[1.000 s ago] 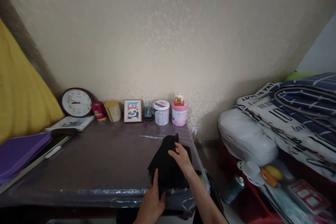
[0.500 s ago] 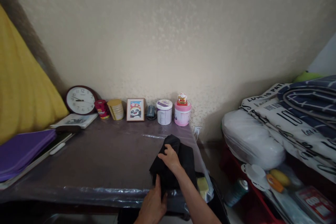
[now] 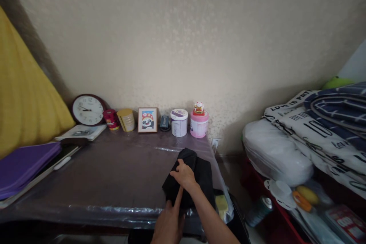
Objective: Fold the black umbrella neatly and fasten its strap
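A piece of folded black cloth [image 3: 204,175] lies at the front right corner of the table, a loose fold of it turned over toward the left. On top rests my right hand [image 3: 184,175], pressing down, its thumb and bent index finger apart; the other fingers are hard to make out. Below it, by the table's front edge, my left hand [image 3: 168,221] touches the near part of the cloth. Its index finger stretches forward almost to the right hand, with the thumb apart from it.
Along the wall stand a clock [image 3: 88,109], a red can [image 3: 111,119], a yellow container [image 3: 126,119], a framed panda picture [image 3: 147,119], a white tub [image 3: 179,124] and a pink tub [image 3: 199,126] with a cat figurine. Purple folders [image 3: 28,166] lie left. Bedding [image 3: 311,126] is piled right.
My left index finger has moved forward and to the right over the cloth, closer to my right hand. My right hand has shifted slightly left and nearer to me.
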`<act>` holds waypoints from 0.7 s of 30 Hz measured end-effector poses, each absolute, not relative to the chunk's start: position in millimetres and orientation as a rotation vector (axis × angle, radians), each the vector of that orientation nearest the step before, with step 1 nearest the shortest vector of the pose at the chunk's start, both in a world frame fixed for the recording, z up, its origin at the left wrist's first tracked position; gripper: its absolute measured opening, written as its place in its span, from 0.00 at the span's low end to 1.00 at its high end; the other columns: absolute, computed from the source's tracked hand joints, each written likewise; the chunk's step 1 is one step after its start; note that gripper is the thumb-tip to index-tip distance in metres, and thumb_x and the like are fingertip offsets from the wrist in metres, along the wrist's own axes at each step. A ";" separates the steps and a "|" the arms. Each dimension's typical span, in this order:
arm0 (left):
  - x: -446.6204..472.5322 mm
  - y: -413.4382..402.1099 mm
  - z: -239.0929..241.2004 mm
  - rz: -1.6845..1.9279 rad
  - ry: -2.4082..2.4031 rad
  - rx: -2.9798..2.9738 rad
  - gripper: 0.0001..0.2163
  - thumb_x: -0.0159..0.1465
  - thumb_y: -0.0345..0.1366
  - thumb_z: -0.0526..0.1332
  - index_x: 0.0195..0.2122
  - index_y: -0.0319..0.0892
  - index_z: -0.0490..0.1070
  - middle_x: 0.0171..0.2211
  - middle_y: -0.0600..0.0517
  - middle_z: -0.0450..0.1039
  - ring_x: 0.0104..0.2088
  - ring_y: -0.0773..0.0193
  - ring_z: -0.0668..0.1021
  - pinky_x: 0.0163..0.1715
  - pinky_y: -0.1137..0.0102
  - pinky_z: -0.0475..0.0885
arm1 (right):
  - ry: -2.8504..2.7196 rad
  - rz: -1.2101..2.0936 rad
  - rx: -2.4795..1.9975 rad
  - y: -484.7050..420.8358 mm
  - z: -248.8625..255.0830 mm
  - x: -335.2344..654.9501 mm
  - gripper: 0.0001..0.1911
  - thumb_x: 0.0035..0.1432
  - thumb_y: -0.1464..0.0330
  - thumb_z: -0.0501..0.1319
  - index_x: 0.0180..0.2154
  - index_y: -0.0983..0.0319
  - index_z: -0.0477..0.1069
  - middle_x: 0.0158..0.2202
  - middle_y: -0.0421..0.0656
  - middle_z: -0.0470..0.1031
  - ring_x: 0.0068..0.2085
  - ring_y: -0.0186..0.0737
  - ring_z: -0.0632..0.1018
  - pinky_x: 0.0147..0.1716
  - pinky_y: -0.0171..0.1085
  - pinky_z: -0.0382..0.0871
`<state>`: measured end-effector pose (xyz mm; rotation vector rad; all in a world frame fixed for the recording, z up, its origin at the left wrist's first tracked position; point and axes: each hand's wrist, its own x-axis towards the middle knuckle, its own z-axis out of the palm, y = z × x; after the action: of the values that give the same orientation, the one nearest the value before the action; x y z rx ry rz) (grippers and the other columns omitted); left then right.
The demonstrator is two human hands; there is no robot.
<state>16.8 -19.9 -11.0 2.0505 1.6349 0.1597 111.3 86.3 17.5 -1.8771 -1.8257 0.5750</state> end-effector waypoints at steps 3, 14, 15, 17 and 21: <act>21.0 -12.9 -12.9 0.085 1.684 2.060 0.28 0.61 0.31 0.47 0.61 0.45 0.37 0.43 0.44 0.68 0.40 0.62 0.74 0.37 0.72 0.65 | -1.866 0.563 -1.858 82.8 19.5 107.8 0.23 0.46 0.67 0.59 0.46 0.63 0.62 0.32 0.42 0.76 0.36 0.42 0.76 0.30 0.34 0.62; 17.6 -12.0 -16.2 0.138 1.633 2.089 0.23 0.61 0.30 0.44 0.58 0.34 0.48 0.44 0.41 0.69 0.42 0.60 0.74 0.38 0.70 0.65 | -2.156 0.459 -1.078 17.5 22.5 137.4 0.14 0.61 0.69 0.47 0.41 0.57 0.69 0.40 0.39 0.74 0.44 0.34 0.70 0.47 0.35 0.62; 17.6 -12.1 -17.5 0.154 1.634 2.088 0.25 0.60 0.29 0.44 0.60 0.33 0.44 0.45 0.40 0.68 0.42 0.60 0.74 0.39 0.71 0.65 | -2.166 0.422 -1.079 15.2 20.5 143.3 0.14 0.61 0.70 0.47 0.43 0.57 0.68 0.42 0.40 0.73 0.46 0.35 0.69 0.48 0.36 0.61; 17.7 -12.2 -20.5 0.182 1.627 2.073 0.28 0.60 0.29 0.44 0.61 0.34 0.35 0.47 0.41 0.67 0.42 0.61 0.73 0.39 0.71 0.64 | -2.187 0.362 -1.103 16.9 15.3 153.1 0.15 0.61 0.71 0.47 0.46 0.58 0.67 0.46 0.41 0.71 0.51 0.36 0.66 0.53 0.40 0.57; 18.2 -10.5 -24.5 0.216 1.613 2.010 0.32 0.61 0.31 0.45 0.61 0.37 0.24 0.51 0.42 0.64 0.41 0.63 0.74 0.37 0.73 0.65 | -2.225 0.276 -1.149 41.0 4.6 163.1 0.15 0.61 0.68 0.49 0.47 0.58 0.66 0.50 0.42 0.68 0.55 0.38 0.62 0.56 0.46 0.51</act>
<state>18.2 -10.5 -24.5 2.0100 1.6135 0.2163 163.1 41.0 4.6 -1.1488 -2.2252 0.2756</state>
